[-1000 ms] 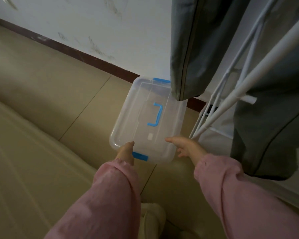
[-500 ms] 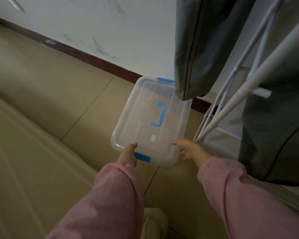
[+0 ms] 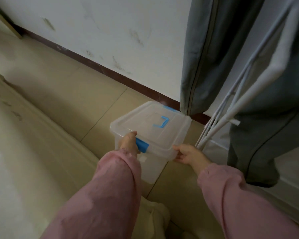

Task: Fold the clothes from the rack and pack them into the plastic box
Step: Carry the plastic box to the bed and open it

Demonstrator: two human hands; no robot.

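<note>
Head cam only: the clear plastic box (image 3: 150,128), lid on with a blue handle (image 3: 161,122), is low over the tiled floor (image 3: 79,100), just beside the foot of the white rack (image 3: 231,109), with grey clothes (image 3: 205,57) hanging above. The left hand (image 3: 128,142) grips the near edge beside the blue latch (image 3: 141,145), thumb on the lid. The right hand (image 3: 188,154) pinches the near right corner. Can't tell if it's touching the floor.
</note>
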